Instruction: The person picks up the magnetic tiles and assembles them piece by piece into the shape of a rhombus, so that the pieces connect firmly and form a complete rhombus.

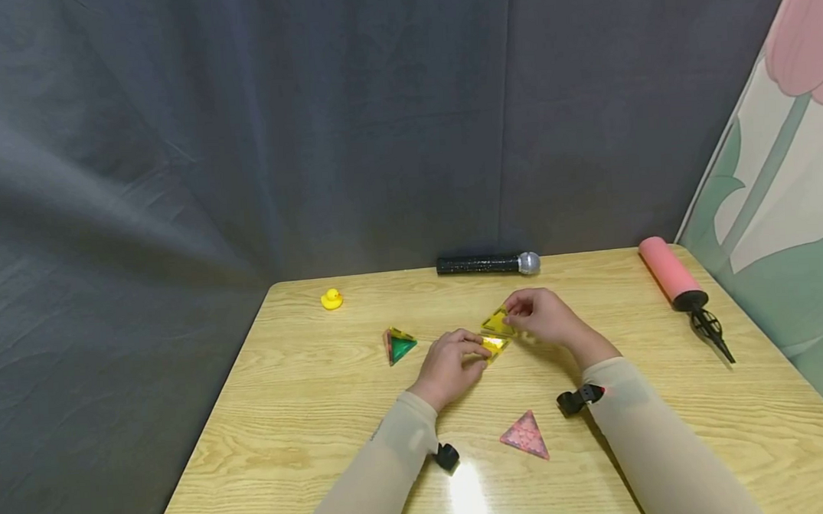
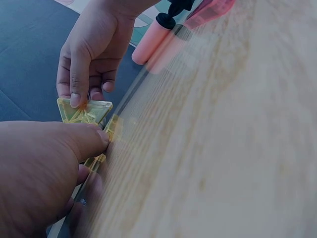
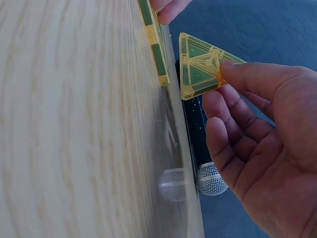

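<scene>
My right hand (image 1: 548,316) pinches a translucent yellow triangular magnetic tile (image 3: 198,67) between thumb and fingers, tilted up off the table. Just nearer, my left hand (image 1: 449,363) holds a second yellow magnetic tile (image 1: 495,344), low at the tabletop, thumb on one side and fingers on the other. The two tiles are close together in the head view; the right wrist view shows a small gap between them. To the left sits a small group of triangular tiles (image 1: 402,348) with green, red and yellow faces. A pink triangular tile (image 1: 526,436) lies nearer, between the forearms.
A black microphone (image 1: 484,264) with a silver head lies along the back edge of the wooden table (image 1: 287,416). At the back left stands a yellow rubber duck (image 1: 331,299). A pink hand pump (image 1: 670,272) with a black nozzle lies along the right side.
</scene>
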`<state>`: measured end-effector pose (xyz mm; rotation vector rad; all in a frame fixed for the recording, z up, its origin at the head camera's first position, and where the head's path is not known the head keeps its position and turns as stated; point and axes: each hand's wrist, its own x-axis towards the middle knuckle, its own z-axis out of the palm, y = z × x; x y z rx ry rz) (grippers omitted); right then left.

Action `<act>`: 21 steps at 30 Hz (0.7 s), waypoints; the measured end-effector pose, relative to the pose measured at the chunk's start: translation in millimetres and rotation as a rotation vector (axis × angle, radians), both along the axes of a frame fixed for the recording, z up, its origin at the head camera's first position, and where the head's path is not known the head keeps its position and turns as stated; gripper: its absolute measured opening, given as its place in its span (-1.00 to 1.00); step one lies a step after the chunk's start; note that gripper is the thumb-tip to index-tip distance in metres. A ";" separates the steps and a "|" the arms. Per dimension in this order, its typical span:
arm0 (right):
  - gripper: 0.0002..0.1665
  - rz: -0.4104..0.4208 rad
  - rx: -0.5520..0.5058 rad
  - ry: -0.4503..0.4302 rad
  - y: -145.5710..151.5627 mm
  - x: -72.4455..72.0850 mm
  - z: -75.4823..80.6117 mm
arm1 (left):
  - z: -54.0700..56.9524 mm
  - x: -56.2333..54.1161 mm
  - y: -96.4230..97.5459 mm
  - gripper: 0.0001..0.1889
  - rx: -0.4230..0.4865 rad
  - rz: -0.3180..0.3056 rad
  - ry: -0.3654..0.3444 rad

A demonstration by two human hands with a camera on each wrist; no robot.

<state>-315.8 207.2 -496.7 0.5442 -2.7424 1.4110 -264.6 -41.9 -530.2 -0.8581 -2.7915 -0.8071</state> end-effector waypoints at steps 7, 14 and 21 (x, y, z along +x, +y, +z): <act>-0.88 0.007 0.002 -0.008 -2.8 1.2 1.3 | 0.4 -0.1 -0.3 -0.82 0.005 0.005 -0.005; -0.90 0.020 0.016 -0.028 -3.8 0.8 -2.1 | -0.6 -1.2 0.9 -0.81 -0.007 0.010 -0.005; -0.90 0.019 0.028 -0.049 -5.4 1.6 -3.3 | -1.3 -1.5 0.4 -0.81 0.002 0.003 -0.011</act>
